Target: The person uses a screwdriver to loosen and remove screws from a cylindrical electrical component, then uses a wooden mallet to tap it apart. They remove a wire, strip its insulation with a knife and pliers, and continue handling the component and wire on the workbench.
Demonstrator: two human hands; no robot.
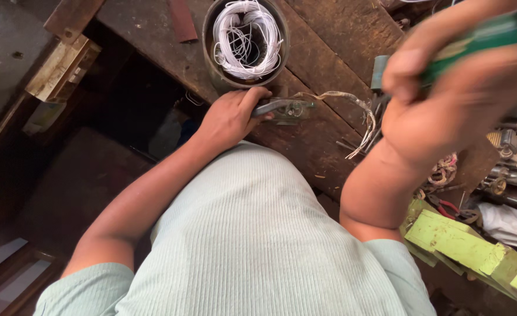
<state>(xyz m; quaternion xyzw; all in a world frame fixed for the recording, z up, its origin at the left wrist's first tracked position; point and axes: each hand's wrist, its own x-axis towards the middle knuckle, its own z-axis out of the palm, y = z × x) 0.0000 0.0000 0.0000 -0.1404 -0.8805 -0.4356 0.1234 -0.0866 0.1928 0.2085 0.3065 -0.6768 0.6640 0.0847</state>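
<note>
Raised closest, right hand (445,88) is gripping a blurred green tool (481,36). Left hand (232,117) is clamping a metal lever (282,107) beside the wire-wound cylinder (245,41); a swing could snag loose wires (361,120).

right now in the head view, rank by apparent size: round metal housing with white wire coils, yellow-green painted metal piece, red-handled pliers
1. Round metal housing with white wire coils.
2. Yellow-green painted metal piece; close to the housing in size and nearer the camera, so this order is unsure.
3. Red-handled pliers, clearly smallest.

1 head camera looks steeply down (very near) onto the wooden workbench (323,137).
</note>
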